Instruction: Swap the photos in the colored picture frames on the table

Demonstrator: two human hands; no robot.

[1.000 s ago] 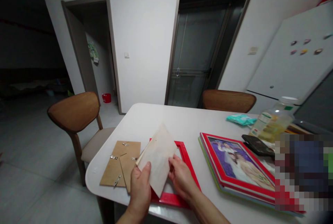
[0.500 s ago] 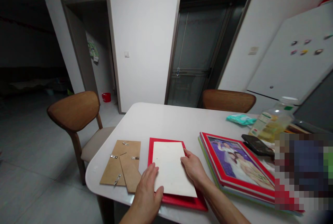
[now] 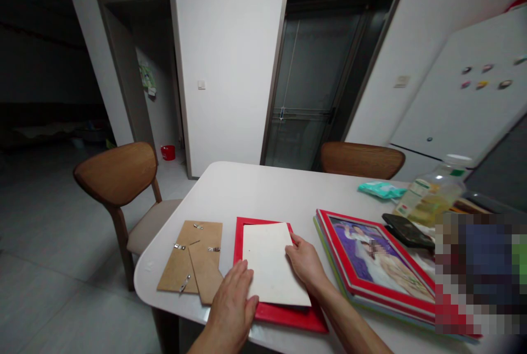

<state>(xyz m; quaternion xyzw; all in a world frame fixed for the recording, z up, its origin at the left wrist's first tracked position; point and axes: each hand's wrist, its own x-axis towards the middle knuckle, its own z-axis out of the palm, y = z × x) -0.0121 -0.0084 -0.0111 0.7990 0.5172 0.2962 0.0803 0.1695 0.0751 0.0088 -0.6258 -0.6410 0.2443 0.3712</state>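
Observation:
A white sheet [image 3: 269,266] lies over a red frame [image 3: 288,316] at the table's front edge, slightly askew to it. My left hand [image 3: 234,302] rests at the sheet's left edge, its fingers spread. At the right edge, my right hand [image 3: 307,263] pinches the sheet between thumb and fingers. Left of the frame is a brown backing board [image 3: 177,271] with metal clips and a folded-out stand leg [image 3: 206,277]. What lies beneath the sheet is hidden.
On the right, red-framed pictures [image 3: 379,255] are stacked beside a black phone [image 3: 407,230]. Behind them are a teal packet [image 3: 381,189] and a clear bottle [image 3: 432,192] of yellowish liquid. Wooden chairs [image 3: 119,173] stand at the left and far sides of the white table [image 3: 263,184].
The white sheet has shifted slightly, its top right corner now a little further left and its lower edge a little higher. My hands have hardly moved.

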